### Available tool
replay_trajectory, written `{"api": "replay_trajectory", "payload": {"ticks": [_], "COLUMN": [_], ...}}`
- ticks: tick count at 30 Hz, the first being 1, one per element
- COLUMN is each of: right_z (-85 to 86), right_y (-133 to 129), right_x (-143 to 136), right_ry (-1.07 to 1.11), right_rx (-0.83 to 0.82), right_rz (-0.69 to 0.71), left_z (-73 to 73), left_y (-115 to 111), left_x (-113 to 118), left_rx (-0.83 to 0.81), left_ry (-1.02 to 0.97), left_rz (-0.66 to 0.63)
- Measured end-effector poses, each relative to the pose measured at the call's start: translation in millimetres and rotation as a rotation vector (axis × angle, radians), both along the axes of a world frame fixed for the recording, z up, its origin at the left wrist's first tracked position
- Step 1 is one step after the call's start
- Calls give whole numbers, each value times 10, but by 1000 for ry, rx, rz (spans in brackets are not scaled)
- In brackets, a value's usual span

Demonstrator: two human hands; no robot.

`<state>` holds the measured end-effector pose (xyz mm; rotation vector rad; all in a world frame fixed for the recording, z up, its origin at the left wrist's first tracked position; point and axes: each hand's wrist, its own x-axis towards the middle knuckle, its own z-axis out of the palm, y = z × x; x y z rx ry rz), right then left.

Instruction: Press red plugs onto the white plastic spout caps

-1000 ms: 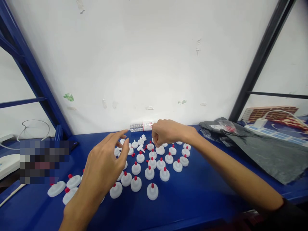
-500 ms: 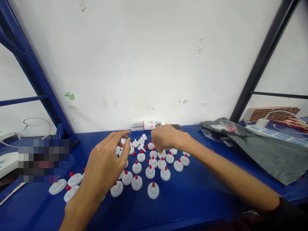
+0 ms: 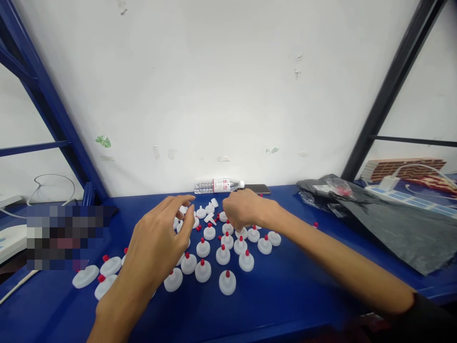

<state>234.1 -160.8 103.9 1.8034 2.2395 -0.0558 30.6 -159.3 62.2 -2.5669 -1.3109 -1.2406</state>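
Several white round caps with red tips, one of them (image 3: 227, 283) nearest the front, stand spread over the blue table (image 3: 285, 295). My left hand (image 3: 166, 228) hovers over the left part of the group, thumb and fingers apart, holding nothing. Over the back right of the group is my right hand (image 3: 243, 208), its fingers curled down among the caps; what they hold, if anything, is hidden. Between the hands lie small white pieces (image 3: 210, 218) and loose red tips (image 3: 199, 228). A cap without a red tip (image 3: 274, 238) sits at the right.
A clear bottle (image 3: 221, 186) lies along the wall beside a dark phone (image 3: 257, 189). Grey plastic bags (image 3: 385, 228) cover the right side, near a power strip (image 3: 410, 200). Blue rack posts (image 3: 60, 105) rise at the left, with cables and a blurred patch below.
My right hand has shifted slightly, and a few caps beneath and near it have moved a little. The right-hand cap has lost its red tip. My left hand has hardly moved.
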Motion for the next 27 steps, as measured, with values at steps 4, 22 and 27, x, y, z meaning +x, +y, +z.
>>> {"api": "replay_trajectory", "payload": {"ticks": [4, 22, 27], "right_z": [27, 6, -311], "right_y": [-16, 85, 302], "right_x": [-14, 70, 37], "right_ry": [-8, 152, 238], "right_rx": [-3, 291, 269], "right_rz": [3, 33, 252], "left_z": [1, 3, -7], "left_y": [2, -1, 11], "left_x": [10, 9, 3], "left_rx": [-6, -4, -17], "left_ry": [8, 29, 33], "left_rz": [-2, -15, -15]}}
